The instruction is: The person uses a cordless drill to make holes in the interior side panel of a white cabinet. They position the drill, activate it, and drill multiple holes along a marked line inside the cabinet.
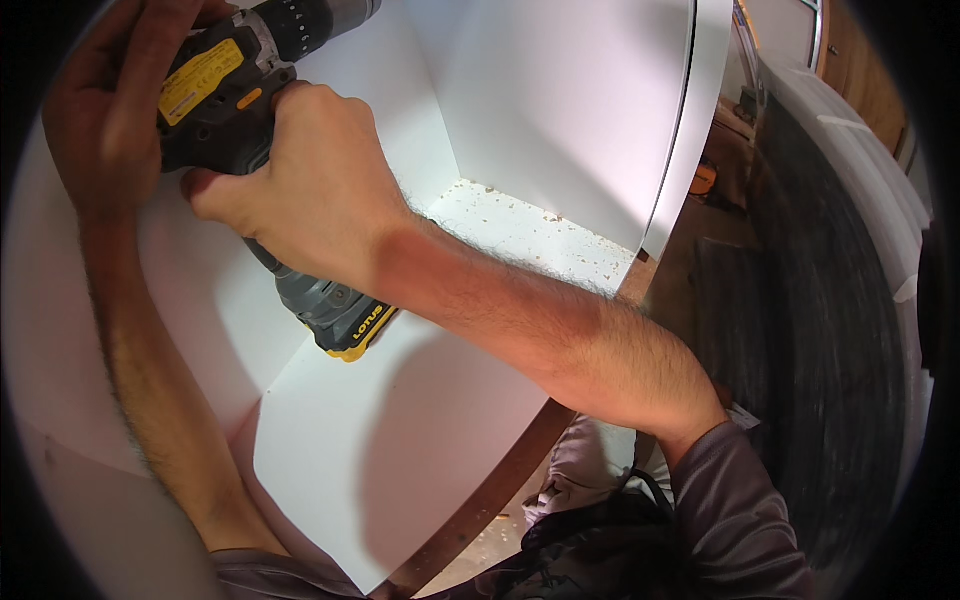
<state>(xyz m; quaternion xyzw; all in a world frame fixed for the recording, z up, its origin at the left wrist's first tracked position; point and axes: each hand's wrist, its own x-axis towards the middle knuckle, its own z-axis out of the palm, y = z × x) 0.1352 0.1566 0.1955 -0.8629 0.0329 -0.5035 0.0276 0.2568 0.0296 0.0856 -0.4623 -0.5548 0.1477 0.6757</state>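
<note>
A black and grey cordless drill [225,85] with a yellow label tilts across the upper left of the head view. Its chuck end points to the upper right and is cut by the picture's edge, so whatever bit it carries is out of sight. My right hand [315,185] is wrapped round the drill's grip. Below that hand the drill's battery base [350,325] shows its yellow edge. At the drill's rear and side, my left hand [105,135] is closed against the body. Some of the left fingers are hidden behind the drill.
White panels form the inside of a cabinet [540,110] around the drill. Wood chips lie on its white bottom panel [530,228]. A brown edge [480,510] borders the panel nearest me. At right stands a large dark panel [790,330]; an orange tool [703,180] lies beyond the cabinet.
</note>
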